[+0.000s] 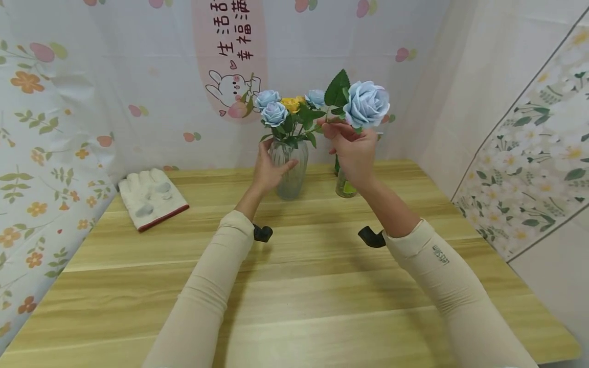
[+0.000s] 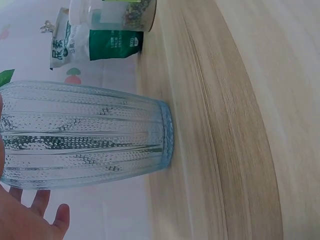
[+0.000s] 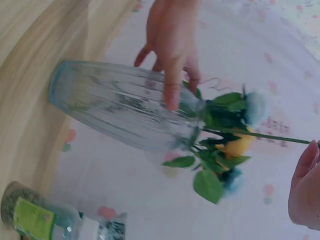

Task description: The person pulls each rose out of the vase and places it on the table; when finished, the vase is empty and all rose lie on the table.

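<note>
A ribbed clear glass vase (image 1: 292, 181) stands upright at the back of the table, with several blue roses (image 1: 275, 113) and a yellow rose (image 1: 291, 105) in it. My left hand (image 1: 269, 168) grips the vase near its neck, thumb across the front and other fingers behind. To the right of the bouquet and above the vase mouth, my right hand (image 1: 353, 151) pinches the stem of another blue rose (image 1: 366, 105). In the right wrist view this green stem (image 3: 277, 137) slants to the vase mouth; leaves hide whether its end is inside.
A white glove (image 1: 154, 198) with a red hem lies at the table's back left. Right of the vase stands a jar with a green label (image 1: 346, 186), beside a green and white bag (image 2: 115, 45). A printed curtain (image 1: 161, 76) hangs behind the table.
</note>
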A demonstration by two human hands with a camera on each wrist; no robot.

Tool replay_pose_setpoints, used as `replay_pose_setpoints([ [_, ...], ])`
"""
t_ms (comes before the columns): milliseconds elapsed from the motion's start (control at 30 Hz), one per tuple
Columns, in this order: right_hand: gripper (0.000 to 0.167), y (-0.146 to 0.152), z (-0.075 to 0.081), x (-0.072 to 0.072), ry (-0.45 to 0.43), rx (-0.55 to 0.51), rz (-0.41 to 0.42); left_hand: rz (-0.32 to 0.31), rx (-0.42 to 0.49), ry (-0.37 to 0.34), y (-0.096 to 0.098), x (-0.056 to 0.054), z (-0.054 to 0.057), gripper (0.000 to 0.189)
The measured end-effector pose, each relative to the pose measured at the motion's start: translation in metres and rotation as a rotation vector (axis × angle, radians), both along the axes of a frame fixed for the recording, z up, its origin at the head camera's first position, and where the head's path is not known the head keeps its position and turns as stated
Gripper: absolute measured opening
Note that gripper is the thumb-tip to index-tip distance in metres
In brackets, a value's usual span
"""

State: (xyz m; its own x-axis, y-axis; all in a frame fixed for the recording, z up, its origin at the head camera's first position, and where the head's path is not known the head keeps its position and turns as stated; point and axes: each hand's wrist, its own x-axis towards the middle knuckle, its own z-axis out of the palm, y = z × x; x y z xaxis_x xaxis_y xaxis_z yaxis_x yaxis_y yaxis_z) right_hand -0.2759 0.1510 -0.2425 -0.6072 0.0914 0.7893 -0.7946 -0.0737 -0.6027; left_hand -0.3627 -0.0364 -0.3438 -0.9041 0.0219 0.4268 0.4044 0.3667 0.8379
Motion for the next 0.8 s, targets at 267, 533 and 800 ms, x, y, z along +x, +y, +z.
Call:
replay_pose_setpoints([
  [267, 0.011, 0.028, 0.006, 0.030, 0.035, -0.012, -0.042, -0.004, -0.018, -0.024, 0.000, -0.001, -0.001, 0.089],
  [533, 0.026, 0.056, -0.008, 0.061, -0.203, 0.076, 0.018, -0.007, -0.026, -0.026, -0.002, -0.001, -0.001, 0.089],
  [800, 0.030, 0.087, -0.035, 0.072, -0.404, 0.150, 0.080, -0.008, -0.030, -0.024, -0.001, 0.002, 0.000, 0.089],
])
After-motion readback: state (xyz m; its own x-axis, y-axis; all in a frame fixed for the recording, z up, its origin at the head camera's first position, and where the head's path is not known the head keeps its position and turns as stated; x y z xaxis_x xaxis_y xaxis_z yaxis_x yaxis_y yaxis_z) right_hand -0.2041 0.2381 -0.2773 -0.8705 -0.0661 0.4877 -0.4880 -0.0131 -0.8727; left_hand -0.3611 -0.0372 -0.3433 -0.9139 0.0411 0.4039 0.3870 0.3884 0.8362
